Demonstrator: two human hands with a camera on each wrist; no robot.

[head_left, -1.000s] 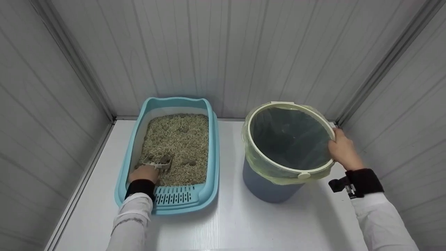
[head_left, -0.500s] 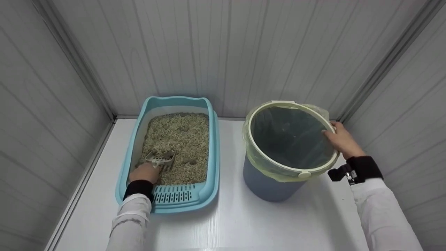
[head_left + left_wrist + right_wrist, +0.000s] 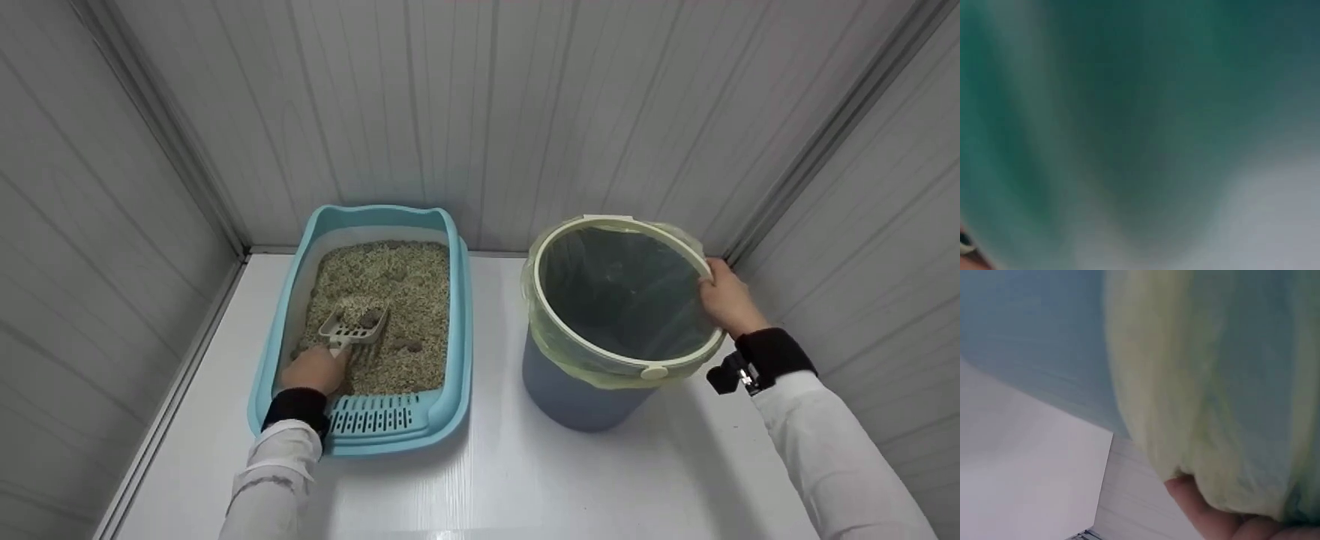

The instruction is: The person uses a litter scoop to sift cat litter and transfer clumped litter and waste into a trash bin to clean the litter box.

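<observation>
A light blue litter tray [image 3: 462,330] filled with beige litter [image 3: 409,289] lies at the left. My left hand [image 3: 315,370] grips the handle of a cream slotted scoop [image 3: 352,328], whose blade is raised a little over the litter with a load in it. A dark clump [image 3: 409,346] lies to its right. My right hand [image 3: 724,298] grips the right rim of a blue bin [image 3: 570,397] lined with a yellow-green bag [image 3: 555,352]. The left wrist view is a teal blur. The right wrist view shows the bag [image 3: 1196,394] and a fingertip [image 3: 1207,517].
White panelled walls close in at the back and both sides. Tray and bin stand on a white floor [image 3: 495,480], with open floor in front of them and a gap between the two.
The scoop has pushed forward through the litter and lifted with a load. My right hand has shifted slightly further back along the bin's rim.
</observation>
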